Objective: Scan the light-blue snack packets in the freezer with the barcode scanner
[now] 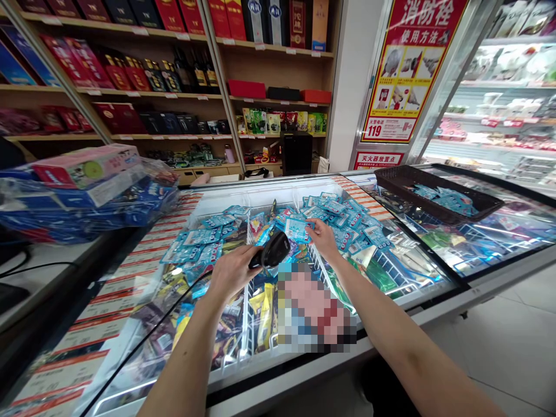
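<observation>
My left hand (234, 267) is wrapped round the handle of a black barcode scanner (276, 250), whose head points to the right. A black cord runs from it down to the lower left. Between the fingers of my right hand (322, 238) is a light blue packet (296, 229), its printed side turned towards the scanner. Both hands are over the glass top of a chest freezer (278, 379). Blue packets lie in a pile on the right (347, 217) and in a smaller pile on the left (197, 243).
A dark brown basket (391, 184) with more blue packets stands at the right. Plastic-wrapped boxes (87, 197) are stacked at the left. Wire dividers and wrapped goods show through the freezer glass. Shelves of boxes and bottles (165, 75) line the back wall.
</observation>
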`<action>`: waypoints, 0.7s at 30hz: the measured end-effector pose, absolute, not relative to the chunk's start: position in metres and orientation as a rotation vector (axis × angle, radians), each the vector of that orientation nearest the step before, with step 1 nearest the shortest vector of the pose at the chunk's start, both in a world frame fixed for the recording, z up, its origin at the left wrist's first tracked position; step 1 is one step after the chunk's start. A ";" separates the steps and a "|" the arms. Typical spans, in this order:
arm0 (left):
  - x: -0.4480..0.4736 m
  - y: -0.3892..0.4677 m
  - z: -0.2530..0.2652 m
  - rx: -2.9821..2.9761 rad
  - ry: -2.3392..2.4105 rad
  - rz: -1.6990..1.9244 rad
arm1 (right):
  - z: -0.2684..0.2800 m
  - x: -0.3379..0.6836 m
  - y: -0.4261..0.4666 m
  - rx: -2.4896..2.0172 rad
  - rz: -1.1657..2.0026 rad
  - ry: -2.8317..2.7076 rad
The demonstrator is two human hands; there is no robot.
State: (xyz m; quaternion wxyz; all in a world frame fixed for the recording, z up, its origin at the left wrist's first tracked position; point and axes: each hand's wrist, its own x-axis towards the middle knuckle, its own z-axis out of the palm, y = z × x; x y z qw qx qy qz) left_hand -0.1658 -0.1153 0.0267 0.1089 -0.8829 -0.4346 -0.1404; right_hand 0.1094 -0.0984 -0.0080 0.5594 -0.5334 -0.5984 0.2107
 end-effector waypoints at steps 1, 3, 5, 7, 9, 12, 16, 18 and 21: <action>-0.167 -0.115 0.026 -2.586 -1.284 -0.419 | -0.007 0.109 -0.099 -1.253 0.496 -1.393; -0.169 -0.113 0.026 -2.558 -1.313 -0.427 | -0.006 0.108 -0.100 -1.236 0.504 -1.349; -0.172 -0.112 0.026 -2.531 -1.343 -0.442 | -0.004 0.107 -0.101 -1.219 0.506 -1.311; -0.175 -0.110 0.025 -2.497 -1.363 -0.478 | -0.004 0.107 -0.103 -1.219 0.493 -1.300; -0.178 -0.109 0.025 -2.459 -1.376 -0.531 | -0.004 0.108 -0.104 -1.235 0.464 -1.302; -0.181 -0.109 0.024 -2.389 -1.407 -0.608 | -0.005 0.110 -0.105 -1.279 0.393 -1.279; -0.184 -0.109 0.024 -2.327 -1.439 -0.643 | -0.006 0.113 -0.104 -1.395 0.174 -1.237; -0.186 -0.110 0.025 -2.302 -1.464 -0.639 | -0.007 0.113 -0.103 -1.468 0.043 -1.215; -0.188 -0.110 0.025 -2.273 -1.495 -0.635 | -0.008 0.111 -0.103 -1.594 -0.069 -1.196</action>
